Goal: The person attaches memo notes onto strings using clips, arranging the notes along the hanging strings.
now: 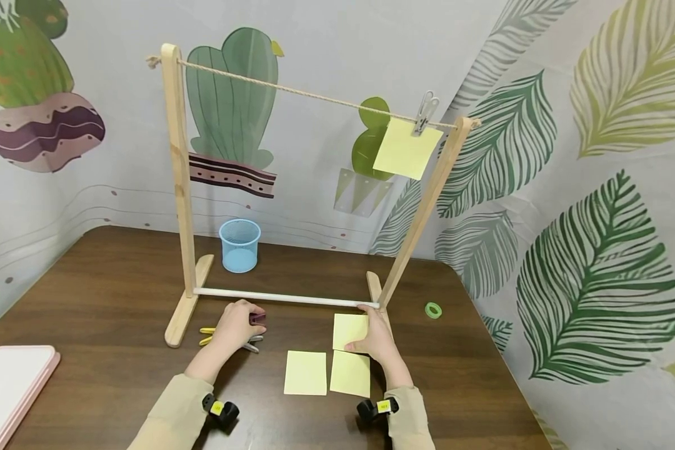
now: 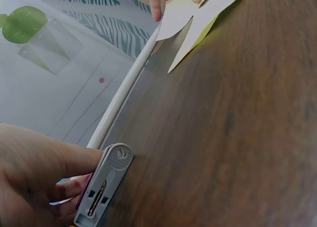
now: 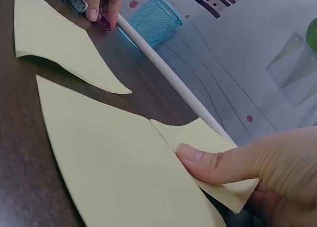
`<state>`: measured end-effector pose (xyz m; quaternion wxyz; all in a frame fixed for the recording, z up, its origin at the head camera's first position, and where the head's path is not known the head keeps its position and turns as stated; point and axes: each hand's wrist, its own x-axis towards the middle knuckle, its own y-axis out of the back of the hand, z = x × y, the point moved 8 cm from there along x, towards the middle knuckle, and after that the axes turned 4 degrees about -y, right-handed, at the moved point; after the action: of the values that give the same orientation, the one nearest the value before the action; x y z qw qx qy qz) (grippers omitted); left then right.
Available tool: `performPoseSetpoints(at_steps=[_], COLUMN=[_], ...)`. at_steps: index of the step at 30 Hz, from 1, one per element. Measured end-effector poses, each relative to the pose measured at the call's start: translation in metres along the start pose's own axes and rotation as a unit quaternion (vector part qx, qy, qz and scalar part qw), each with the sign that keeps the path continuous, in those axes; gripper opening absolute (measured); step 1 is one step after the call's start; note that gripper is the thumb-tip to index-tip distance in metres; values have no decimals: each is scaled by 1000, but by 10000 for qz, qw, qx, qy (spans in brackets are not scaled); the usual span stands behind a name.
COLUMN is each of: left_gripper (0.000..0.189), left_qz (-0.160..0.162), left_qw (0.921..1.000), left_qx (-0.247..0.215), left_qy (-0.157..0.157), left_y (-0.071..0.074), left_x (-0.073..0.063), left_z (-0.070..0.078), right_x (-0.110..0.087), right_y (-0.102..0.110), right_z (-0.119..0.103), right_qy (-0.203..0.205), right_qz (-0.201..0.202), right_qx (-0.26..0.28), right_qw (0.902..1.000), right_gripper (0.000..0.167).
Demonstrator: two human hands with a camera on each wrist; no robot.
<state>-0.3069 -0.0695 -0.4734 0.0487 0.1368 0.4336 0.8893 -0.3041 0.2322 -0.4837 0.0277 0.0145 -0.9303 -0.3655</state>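
Note:
My left hand (image 1: 236,325) is at the clothespins left of the notes, thumb and fingers around a dark purple clothespin (image 1: 257,319). A grey clothespin (image 2: 104,185) lies right beside it, and a yellow clothespin (image 1: 207,336) is partly hidden behind the wrist. My right hand (image 1: 375,337) pinches the far yellow sticky note (image 3: 218,182), thumb on top and fingers at its far edge. Two more notes lie close by: the near right note (image 1: 350,374) and the left note (image 1: 305,373). Their edges curl up from the table.
A wooden frame (image 1: 181,175) with a white bottom bar (image 1: 287,297) stands behind the hands. From its rope (image 1: 292,92) hangs a note (image 1: 407,150) under a grey clip (image 1: 425,114). Around it are a blue mesh cup (image 1: 240,250), a green ring (image 1: 433,310) and a white board (image 1: 14,390).

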Motion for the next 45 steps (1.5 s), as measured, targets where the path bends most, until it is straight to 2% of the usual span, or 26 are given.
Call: performPoseSetpoints(at_steps=[8, 19, 26, 31, 37, 41, 45], left_gripper=[27, 26, 26, 28, 31, 33, 33], left_qz=[27, 59, -61, -36, -60, -24, -34], left_qw=[10000, 9998, 9988, 9984, 9966, 9946, 9933], left_qx=[18, -124, -479, -569, -811, -1011, -1069], left_qy=[-46, -146, 37, 31, -108, -242, -427], left_y=[3, 9, 11, 15, 16, 17, 20], left_x=[-1, 1, 2, 1, 0, 2, 4], left_z=[2, 3, -2, -2, 5, 11, 20], right_x=[1, 3, 4, 3, 1, 0, 1], right_y=[-1, 1, 2, 1, 1, 4, 5], right_z=[4, 4, 3, 4, 7, 6, -1], right_qy=[-155, 36, -53, -152, -235, -216, -22], right_qz=[34, 127, -9, -151, -146, -60, -37], right_qx=[84, -120, 180, 574, 1022, 1030, 1069], right_qw=[9998, 9998, 9998, 9981, 9944, 9944, 9943], right_gripper=[103, 71, 59, 52, 50, 52, 52])
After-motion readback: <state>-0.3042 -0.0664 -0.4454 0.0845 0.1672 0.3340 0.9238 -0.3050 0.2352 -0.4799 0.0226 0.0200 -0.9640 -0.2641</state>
